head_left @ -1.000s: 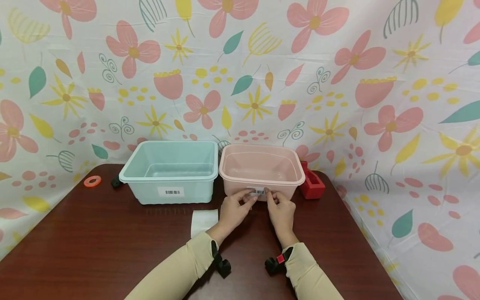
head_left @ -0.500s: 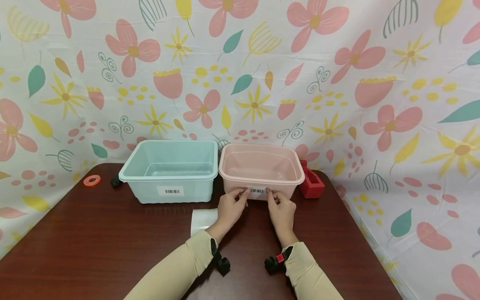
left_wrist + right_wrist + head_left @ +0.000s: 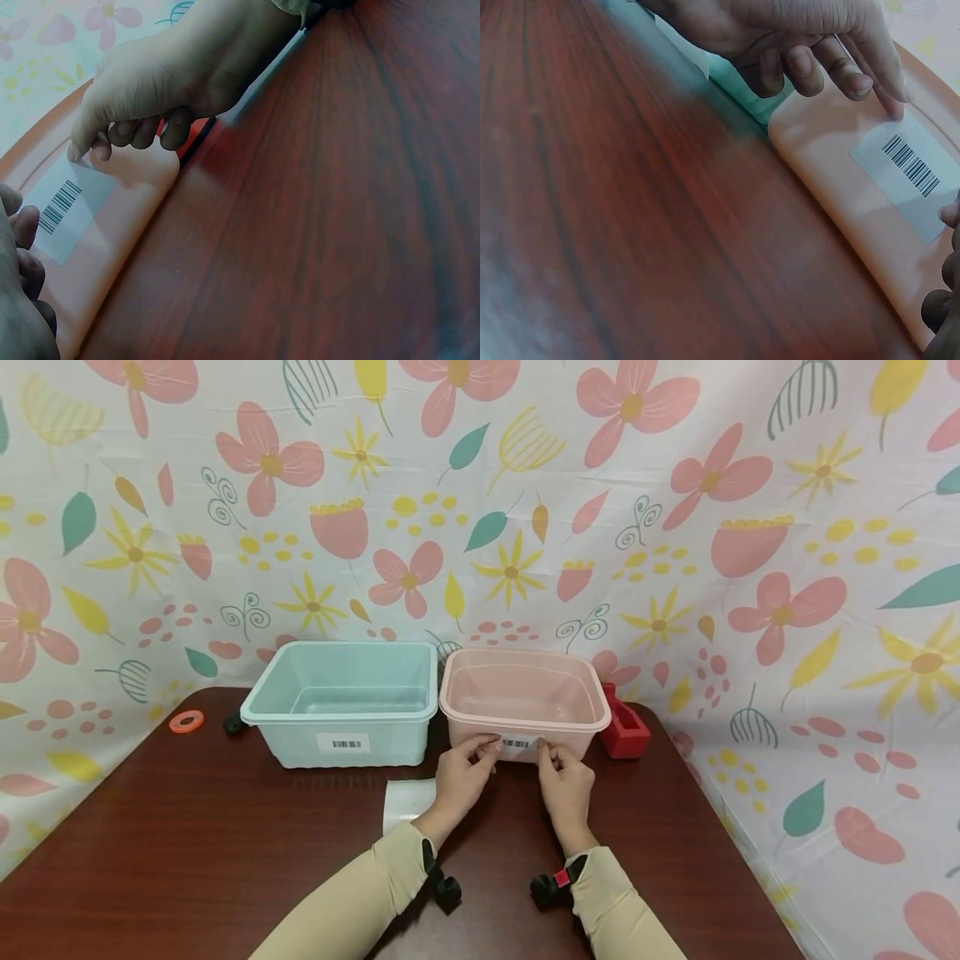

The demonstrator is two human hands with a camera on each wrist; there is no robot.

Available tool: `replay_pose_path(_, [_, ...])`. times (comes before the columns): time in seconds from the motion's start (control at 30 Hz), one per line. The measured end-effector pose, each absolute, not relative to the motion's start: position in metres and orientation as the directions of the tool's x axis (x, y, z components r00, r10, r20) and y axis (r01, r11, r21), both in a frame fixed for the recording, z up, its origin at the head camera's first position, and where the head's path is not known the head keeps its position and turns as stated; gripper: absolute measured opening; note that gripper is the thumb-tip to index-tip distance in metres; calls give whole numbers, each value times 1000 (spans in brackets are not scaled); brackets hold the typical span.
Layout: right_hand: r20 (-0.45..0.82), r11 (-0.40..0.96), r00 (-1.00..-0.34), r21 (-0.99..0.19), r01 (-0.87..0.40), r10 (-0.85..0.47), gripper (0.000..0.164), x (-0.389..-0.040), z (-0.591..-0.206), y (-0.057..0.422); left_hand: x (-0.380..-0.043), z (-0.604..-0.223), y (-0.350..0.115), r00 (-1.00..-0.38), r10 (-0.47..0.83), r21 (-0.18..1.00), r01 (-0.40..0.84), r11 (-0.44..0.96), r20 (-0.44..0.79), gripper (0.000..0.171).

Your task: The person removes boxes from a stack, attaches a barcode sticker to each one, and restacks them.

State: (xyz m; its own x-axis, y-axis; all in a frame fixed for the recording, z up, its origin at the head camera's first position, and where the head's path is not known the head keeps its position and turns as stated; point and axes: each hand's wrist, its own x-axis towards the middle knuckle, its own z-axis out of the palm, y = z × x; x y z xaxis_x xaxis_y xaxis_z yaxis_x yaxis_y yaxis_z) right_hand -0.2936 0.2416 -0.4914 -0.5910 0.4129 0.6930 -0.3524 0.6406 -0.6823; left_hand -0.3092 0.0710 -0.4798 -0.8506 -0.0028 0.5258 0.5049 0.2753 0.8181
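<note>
A white barcode label (image 3: pixel 516 744) lies against the front wall of a pink plastic bin (image 3: pixel 562 737). At its left end, my left hand (image 3: pixel 460 781) pinches the upper corner between thumb and index finger. My right hand (image 3: pixel 567 789) pinches the label's upper right corner, where the left wrist view shows the label (image 3: pixel 61 206) lifted slightly under the fingertips. The other fingers of both hands are curled in. From the right wrist view, the label (image 3: pixel 907 169) looks mostly flat on the bin; whether all of it sticks cannot be told.
Left of the pink bin stands a light blue bin (image 3: pixel 397 741) with its own barcode label (image 3: pixel 343 743). A white paper sheet (image 3: pixel 405 802) lies by my left wrist. A red holder (image 3: pixel 626 735) stands at right; an orange ring (image 3: pixel 186 721) and a dark object (image 3: pixel 234 723) at left.
My left thumb has moved up from the label's lower edge to its left end. My right fingertips have shifted slightly to the right along the label. The bins have stayed in place.
</note>
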Motion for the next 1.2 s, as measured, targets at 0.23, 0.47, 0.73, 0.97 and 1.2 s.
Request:
replay_pose_path(0.23, [687,625,-592,-693,-360,421,43,-291,-489,241,-310,-480,71,-847,1,817,513,262,532,15])
replay_pose_path(0.47, [681,605,-593,-705,-371,429,43,-290,-488,240,-310,-480,70,-851,4,820,508,262,525,16])
replay_pose_path(0.73, [688,602,-588,-701,-384,426,44,-290,-488,239,-306,-479,67,-864,4,832,486,265,504,16])
replay_pose_path(0.97, [672,588,-605,-715,-379,427,43,-290,-487,236,-302,-471,60,-872,-17,844,468,261,489,14])
replay_pose_path(1.2, [667,578,-593,-724,-375,451,46,-285,-490,241,-292,-439,43,-884,114,842,466,273,453,37])
